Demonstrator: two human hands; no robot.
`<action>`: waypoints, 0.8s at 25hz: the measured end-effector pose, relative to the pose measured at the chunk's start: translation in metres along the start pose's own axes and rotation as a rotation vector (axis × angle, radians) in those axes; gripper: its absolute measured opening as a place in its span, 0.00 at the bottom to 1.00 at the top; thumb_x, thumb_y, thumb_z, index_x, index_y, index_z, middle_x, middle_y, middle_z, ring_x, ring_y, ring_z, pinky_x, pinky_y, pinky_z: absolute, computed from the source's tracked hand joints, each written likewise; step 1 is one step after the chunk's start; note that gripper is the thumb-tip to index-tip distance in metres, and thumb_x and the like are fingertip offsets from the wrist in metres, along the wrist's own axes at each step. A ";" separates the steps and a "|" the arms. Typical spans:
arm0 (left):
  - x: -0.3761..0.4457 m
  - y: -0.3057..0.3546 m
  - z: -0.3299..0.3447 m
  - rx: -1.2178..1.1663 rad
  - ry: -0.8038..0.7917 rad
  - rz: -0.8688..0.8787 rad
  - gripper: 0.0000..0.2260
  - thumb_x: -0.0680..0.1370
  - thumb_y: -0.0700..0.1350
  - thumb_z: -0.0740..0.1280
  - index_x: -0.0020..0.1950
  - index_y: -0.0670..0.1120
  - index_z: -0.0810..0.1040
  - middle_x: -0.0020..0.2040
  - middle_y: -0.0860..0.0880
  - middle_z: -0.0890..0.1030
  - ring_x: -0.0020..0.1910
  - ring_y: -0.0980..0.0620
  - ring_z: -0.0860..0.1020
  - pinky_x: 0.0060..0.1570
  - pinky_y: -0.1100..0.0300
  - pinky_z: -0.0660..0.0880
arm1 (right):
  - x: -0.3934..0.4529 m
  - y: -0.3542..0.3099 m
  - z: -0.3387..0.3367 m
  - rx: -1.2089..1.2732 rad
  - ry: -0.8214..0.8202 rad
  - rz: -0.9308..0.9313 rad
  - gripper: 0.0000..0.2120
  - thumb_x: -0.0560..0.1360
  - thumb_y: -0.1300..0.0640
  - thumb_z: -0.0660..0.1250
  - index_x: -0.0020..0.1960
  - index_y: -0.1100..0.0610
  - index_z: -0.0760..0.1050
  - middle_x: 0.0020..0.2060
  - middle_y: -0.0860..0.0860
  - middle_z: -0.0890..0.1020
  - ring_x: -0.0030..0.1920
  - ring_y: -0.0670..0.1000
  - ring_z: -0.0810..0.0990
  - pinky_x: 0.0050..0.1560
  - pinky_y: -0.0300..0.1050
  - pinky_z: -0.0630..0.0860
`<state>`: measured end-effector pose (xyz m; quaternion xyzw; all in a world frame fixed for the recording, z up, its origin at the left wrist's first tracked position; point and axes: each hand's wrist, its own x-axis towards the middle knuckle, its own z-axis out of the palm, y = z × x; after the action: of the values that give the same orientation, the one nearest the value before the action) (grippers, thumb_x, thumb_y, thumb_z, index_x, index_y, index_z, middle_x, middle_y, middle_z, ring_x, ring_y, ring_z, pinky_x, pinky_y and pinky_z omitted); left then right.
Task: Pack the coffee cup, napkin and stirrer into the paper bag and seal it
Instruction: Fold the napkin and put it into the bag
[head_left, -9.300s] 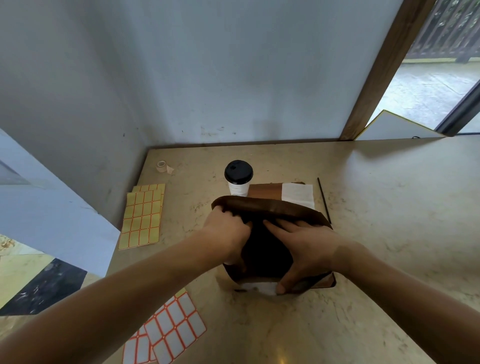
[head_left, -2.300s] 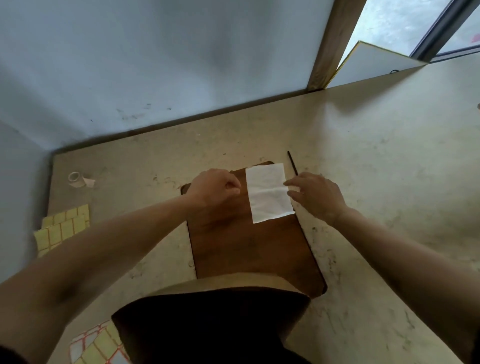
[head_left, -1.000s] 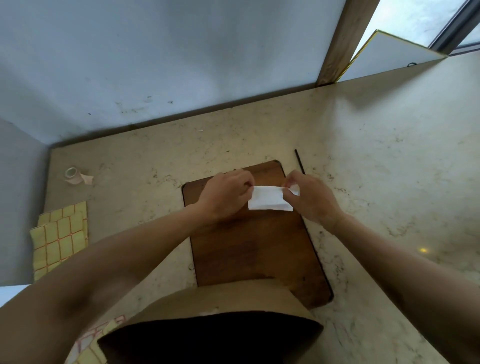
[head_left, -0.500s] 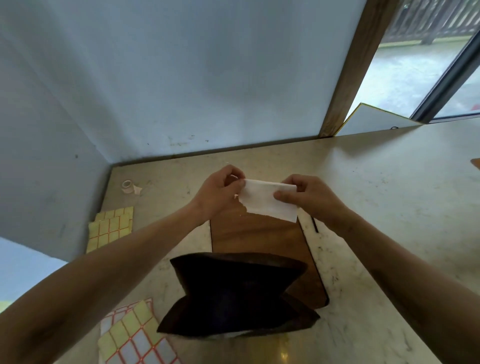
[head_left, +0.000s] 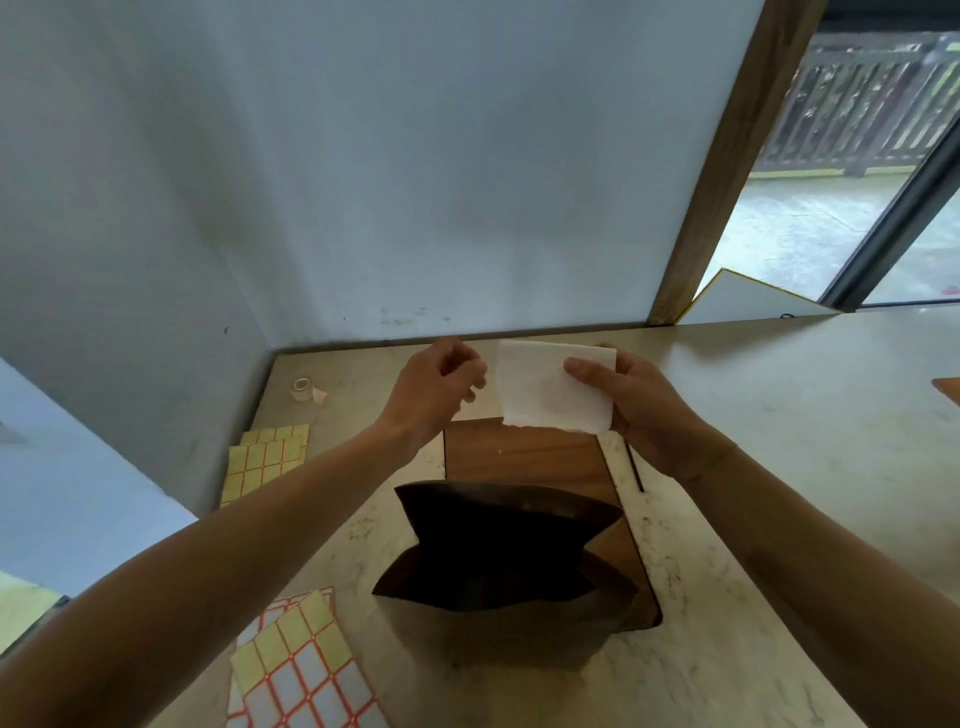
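My right hand holds a folded white napkin in the air, thumb on its front, above the far end of a wooden board. My left hand hovers just left of the napkin's edge with its fingers curled; I see nothing in it. The brown paper bag stands open on the near end of the board, its inside dark. A thin black stirrer lies on the counter right of the board, partly behind my right wrist. The coffee cup is not in sight.
Two sheets of yellow and white stickers lie on the counter, one at the left wall and one near me. A small tape roll sits in the far left corner. A white panel leans at the back right.
The napkin was folded on the board, then lifted by both hands. It is now higher and farther back, held by my right hand alone. The bag stays open on the board.
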<state>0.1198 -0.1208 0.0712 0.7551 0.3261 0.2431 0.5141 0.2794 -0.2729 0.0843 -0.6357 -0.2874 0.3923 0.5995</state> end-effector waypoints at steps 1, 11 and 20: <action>-0.004 0.002 -0.001 -0.048 -0.053 -0.049 0.06 0.79 0.46 0.65 0.49 0.46 0.79 0.44 0.49 0.83 0.43 0.50 0.80 0.46 0.56 0.77 | -0.001 -0.002 0.001 0.008 -0.003 -0.003 0.08 0.75 0.54 0.67 0.54 0.53 0.76 0.49 0.53 0.80 0.49 0.53 0.81 0.47 0.49 0.81; -0.012 0.007 0.000 -0.011 -0.099 -0.058 0.04 0.76 0.47 0.70 0.50 0.50 0.80 0.48 0.50 0.82 0.44 0.53 0.80 0.42 0.61 0.77 | -0.011 -0.005 0.000 -0.010 -0.056 -0.012 0.10 0.75 0.54 0.67 0.55 0.54 0.76 0.50 0.54 0.79 0.52 0.56 0.79 0.51 0.51 0.80; -0.013 0.012 -0.003 -0.103 -0.057 -0.047 0.05 0.72 0.47 0.75 0.45 0.49 0.81 0.46 0.47 0.82 0.44 0.52 0.77 0.43 0.60 0.73 | -0.011 -0.001 -0.002 -0.158 -0.100 -0.032 0.05 0.76 0.55 0.66 0.51 0.55 0.74 0.47 0.53 0.78 0.47 0.53 0.79 0.43 0.44 0.78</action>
<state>0.1124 -0.1319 0.0833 0.7264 0.3160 0.2259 0.5669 0.2754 -0.2829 0.0866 -0.6559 -0.3569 0.3902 0.5387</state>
